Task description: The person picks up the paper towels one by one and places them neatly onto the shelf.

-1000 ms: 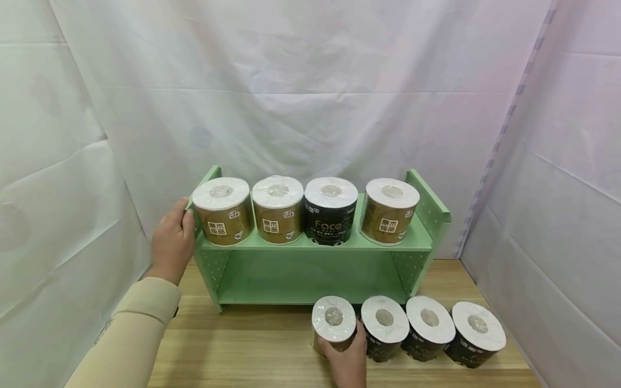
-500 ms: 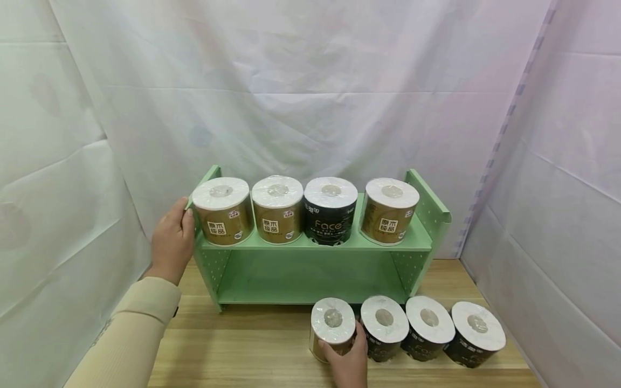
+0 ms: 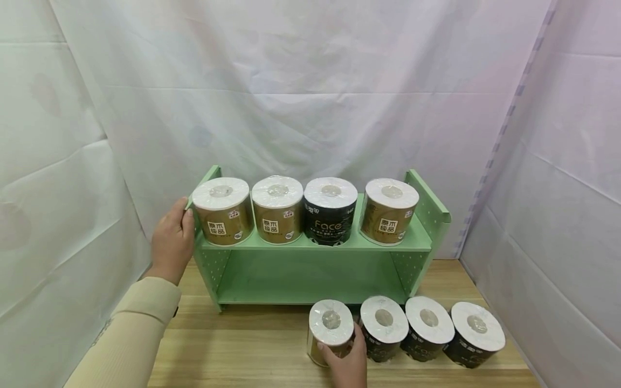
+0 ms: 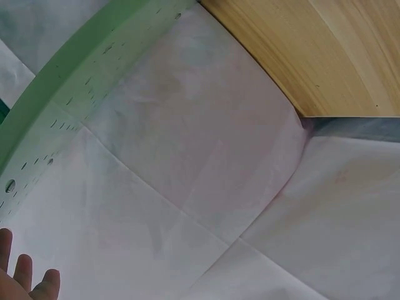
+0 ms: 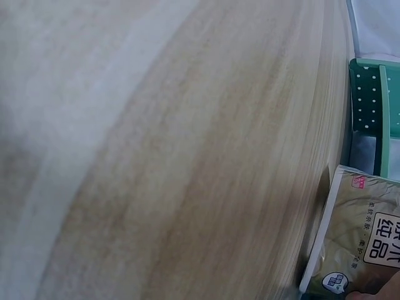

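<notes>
In the head view my right hand [image 3: 346, 364] grips a gold-wrapped toilet paper roll [image 3: 326, 353], thumb on its left and fingers on its right. The roll stands upright on the table, its label [image 5: 382, 237] showing in the right wrist view. My left hand [image 3: 172, 240] rests against the left side of a green two-tier shelf [image 3: 310, 275]; its loosely straight fingers [image 4: 23, 272] appear in the left wrist view beside the perforated side panel [image 4: 62, 106]. On the upper tier stand gold rolls [image 3: 277, 223] and a black roll [image 3: 331, 223], with a gap left of the rightmost gold roll [image 3: 388, 221].
Right of the held roll, a row of three black rolls stands on the wooden table [image 3: 233, 345]: the nearest black roll [image 3: 383, 353], a middle black roll [image 3: 422, 347] and a far-right black roll [image 3: 468, 353]. White cloth [image 3: 310, 97] hangs behind and on both sides.
My right hand has drawn the gold roll slightly left and toward me, widening the space between it and the nearest black roll. My left hand and the shelf stay put.
</notes>
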Available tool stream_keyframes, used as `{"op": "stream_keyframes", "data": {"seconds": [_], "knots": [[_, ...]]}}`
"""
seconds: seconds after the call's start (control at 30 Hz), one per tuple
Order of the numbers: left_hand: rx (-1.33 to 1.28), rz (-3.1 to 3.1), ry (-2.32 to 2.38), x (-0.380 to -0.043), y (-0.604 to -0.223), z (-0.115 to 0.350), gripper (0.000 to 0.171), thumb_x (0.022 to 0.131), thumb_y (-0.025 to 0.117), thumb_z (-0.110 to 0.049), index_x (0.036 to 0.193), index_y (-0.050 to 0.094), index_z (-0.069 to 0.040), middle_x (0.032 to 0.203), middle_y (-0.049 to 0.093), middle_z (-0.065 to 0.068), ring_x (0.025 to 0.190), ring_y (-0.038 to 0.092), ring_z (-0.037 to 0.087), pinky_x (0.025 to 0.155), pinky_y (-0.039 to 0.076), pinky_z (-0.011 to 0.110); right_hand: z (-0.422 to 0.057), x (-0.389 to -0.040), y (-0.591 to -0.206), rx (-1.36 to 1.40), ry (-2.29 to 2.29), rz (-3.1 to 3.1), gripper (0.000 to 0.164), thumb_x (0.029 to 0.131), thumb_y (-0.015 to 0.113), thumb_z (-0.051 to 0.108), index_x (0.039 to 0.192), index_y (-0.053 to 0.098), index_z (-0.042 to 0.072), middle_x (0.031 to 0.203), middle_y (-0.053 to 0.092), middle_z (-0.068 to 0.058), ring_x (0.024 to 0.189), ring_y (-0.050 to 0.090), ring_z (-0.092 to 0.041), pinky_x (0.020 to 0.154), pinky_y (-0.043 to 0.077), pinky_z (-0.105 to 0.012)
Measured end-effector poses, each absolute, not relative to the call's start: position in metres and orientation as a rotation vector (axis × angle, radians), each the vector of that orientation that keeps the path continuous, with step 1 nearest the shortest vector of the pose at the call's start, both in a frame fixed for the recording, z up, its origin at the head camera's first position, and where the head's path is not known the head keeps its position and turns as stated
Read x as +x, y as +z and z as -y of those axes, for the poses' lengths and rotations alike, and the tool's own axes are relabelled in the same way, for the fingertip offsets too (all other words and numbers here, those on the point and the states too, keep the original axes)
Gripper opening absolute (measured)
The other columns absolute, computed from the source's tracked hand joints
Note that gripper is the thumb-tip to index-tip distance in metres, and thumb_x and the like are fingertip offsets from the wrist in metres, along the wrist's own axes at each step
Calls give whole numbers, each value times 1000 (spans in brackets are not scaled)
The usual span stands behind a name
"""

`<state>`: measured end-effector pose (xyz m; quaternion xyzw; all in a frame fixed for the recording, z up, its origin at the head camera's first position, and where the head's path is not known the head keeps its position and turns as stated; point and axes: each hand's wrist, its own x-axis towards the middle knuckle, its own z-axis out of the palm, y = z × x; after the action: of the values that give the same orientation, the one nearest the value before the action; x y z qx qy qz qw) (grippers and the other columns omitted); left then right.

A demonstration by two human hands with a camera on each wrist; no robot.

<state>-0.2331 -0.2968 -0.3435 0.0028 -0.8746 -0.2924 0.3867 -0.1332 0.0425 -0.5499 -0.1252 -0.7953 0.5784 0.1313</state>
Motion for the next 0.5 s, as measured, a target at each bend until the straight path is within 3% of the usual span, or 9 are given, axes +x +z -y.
{"op": "stream_keyframes", "data": {"seconds": [0.5], "knots": [[-5,2215,-735,-235,-344,298,39,102,40,-21,134,51,-2,128,56,27,110,53,48,94,40,62,-42,-132,-547,-333,1736,2338,98,64,90,20,139,35,-10,131,48,-29,121,48,-44,97,45,-52]]}}
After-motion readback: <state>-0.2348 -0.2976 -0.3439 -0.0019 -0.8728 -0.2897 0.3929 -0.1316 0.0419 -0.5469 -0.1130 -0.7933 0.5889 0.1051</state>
